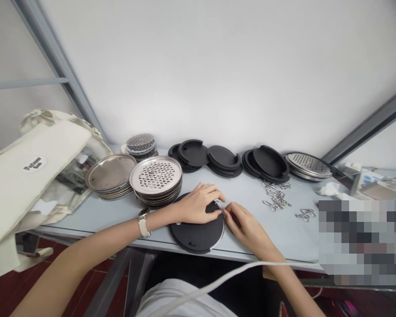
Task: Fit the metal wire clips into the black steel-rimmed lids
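A black round disc (198,235) with a small slot and a thin metal rim lies near the front edge of the table. My left hand (198,204) rests over it, fingers curled toward its right edge and thumb beside a small metal wire clip (219,205). From the right, my right hand (247,226) pinches that clip at the disc's edge; the fingertips partly hide it. Loose wire clips (277,196) lie in a pile beyond my right hand, with a smaller group (305,214) nearer to me.
Stacked grater discs (156,176) and plain metal discs (111,171) stand left, by a cream bag (36,171). Black disc stacks (224,157) line the wall, with perforated metal discs (308,165) at right. A white cable (231,279) crosses in front of me.
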Demonstrator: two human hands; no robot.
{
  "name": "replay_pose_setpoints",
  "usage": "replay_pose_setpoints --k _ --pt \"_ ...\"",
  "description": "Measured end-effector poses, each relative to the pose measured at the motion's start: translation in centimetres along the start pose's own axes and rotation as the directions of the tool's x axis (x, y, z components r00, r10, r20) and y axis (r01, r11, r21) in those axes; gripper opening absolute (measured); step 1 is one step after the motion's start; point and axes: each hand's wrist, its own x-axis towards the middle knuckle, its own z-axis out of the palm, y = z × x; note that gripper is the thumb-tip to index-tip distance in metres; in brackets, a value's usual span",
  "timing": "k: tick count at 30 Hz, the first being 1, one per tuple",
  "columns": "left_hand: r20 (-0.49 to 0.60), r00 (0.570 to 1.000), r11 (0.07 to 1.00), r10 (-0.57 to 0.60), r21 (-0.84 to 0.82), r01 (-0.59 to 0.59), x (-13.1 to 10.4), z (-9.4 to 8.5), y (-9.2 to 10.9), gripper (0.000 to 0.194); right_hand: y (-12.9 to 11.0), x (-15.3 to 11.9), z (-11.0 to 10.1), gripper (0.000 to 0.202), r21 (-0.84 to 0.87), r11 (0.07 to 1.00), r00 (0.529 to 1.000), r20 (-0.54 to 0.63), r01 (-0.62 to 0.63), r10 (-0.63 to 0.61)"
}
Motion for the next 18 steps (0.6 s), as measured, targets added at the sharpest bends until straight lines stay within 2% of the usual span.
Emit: replay_pose_setpoints --k 4,12,18 --pt "0.009 1.0 1.0 0.002 0.003 -0.002 0.07 0.05 -0.07 0.019 -0.13 0.02 -0.07 0.019 -0.001 1.0 1.0 -0.005 0.001 -0.001" --pt "0.017 1.0 0.995 -0.012 -0.099 0.014 0.14 -0.03 -0.22 0.018 -0.06 -0.01 0.0 0.019 0.01 1.0 1.0 0.012 -0.016 0.016" --pt "0.035 0.999 0.998 0.002 -0.061 0.0 0.13 -0.06 -0.06 0.019 0.07 -0.06 0.07 0.018 0.016 1.0 0.999 0.035 -0.01 0.009"
